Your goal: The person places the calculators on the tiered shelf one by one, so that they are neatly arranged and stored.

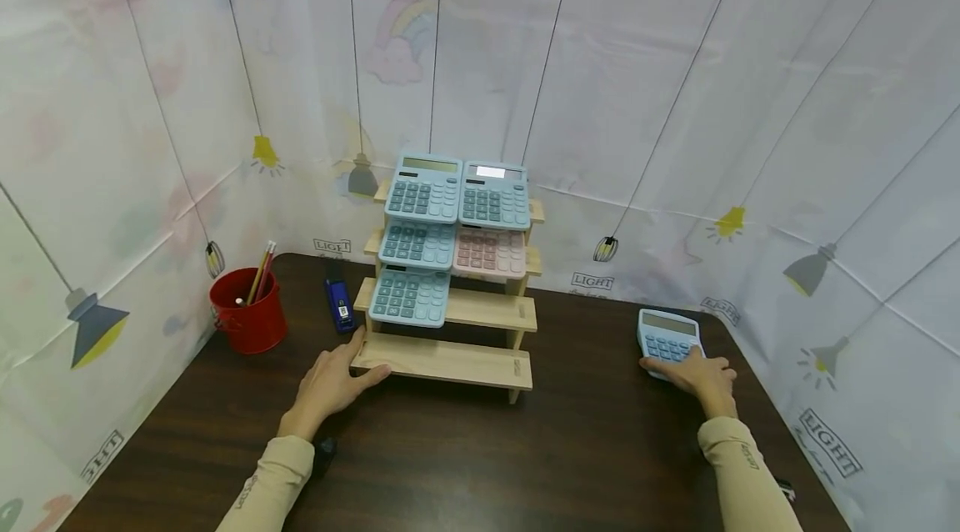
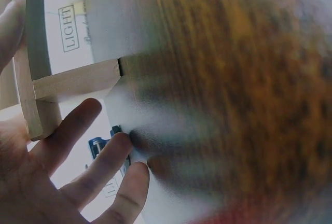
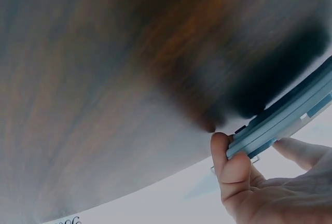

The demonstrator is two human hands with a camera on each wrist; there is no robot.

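Observation:
A light wooden tiered rack (image 1: 442, 361) stands on the dark table. My left hand (image 1: 327, 386) holds the left end of its lowest board, thumb along the front edge; the left wrist view shows the other fingers (image 2: 98, 169) spread past the board's end (image 2: 78, 79). Blue calculators (image 1: 423, 186) and a pink calculator (image 1: 490, 253) lie on the upper tiers. Far to the right, my right hand (image 1: 705, 382) grips another blue calculator (image 1: 663, 323) by its near edge. In the right wrist view this calculator (image 3: 285, 112) lies between the thumb and curled fingers.
A red bucket (image 1: 251, 323) with pencils stands left of the rack. Beside it lies a blue stapler (image 1: 339, 304). A small black object (image 1: 324, 453) is partly hidden by my left wrist, and another dark item (image 1: 785, 489) by my right sleeve. Printed curtains (image 1: 675, 57) surround the table.

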